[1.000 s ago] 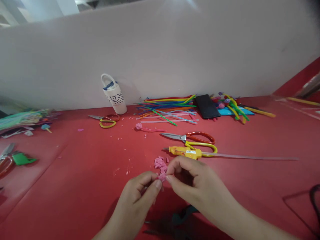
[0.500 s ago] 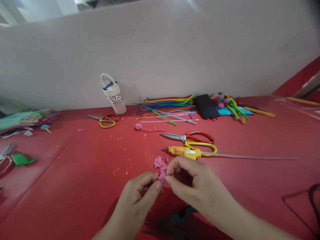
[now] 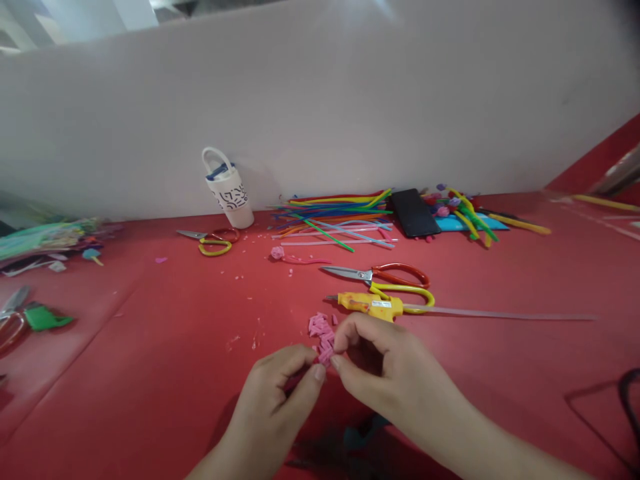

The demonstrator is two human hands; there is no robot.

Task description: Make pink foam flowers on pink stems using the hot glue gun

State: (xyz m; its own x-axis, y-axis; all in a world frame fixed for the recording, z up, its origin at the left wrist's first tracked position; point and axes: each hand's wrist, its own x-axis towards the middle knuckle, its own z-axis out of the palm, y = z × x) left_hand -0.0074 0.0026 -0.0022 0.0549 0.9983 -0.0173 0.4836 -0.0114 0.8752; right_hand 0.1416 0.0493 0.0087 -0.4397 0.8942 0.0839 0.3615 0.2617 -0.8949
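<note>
A small heap of cut pink pieces (image 3: 319, 326) lies on the red table just beyond my fingertips. My left hand (image 3: 280, 403) is closed in a pinch at the heap's near edge; a speck of red shows at its fingertips. Facing it, my right hand (image 3: 400, 377) also pinches, thumb against forefinger, very close to the left. Whatever sits between the fingers is too small and hidden to name. Beyond my right hand rests a yellow hot glue gun (image 3: 357, 302) with a long clear glue stick (image 3: 505, 313) behind it. Scissors with red and yellow handles (image 3: 400, 272) lie just past it.
A teal-handled tool (image 3: 363, 433) lies in shadow below my hands. Farther back are a pink flower-like piece (image 3: 277, 253), a bundle of coloured strips (image 3: 330, 210), a black phone (image 3: 414, 212), a white tumbler (image 3: 231, 198) and second scissors (image 3: 213, 241). Green-and-red tools (image 3: 45, 317) lie left.
My hands stay almost in place. The left fingertips have shifted slightly to the right, and the pinching fingers have moved a little. Everything else on the table lies as before.
</note>
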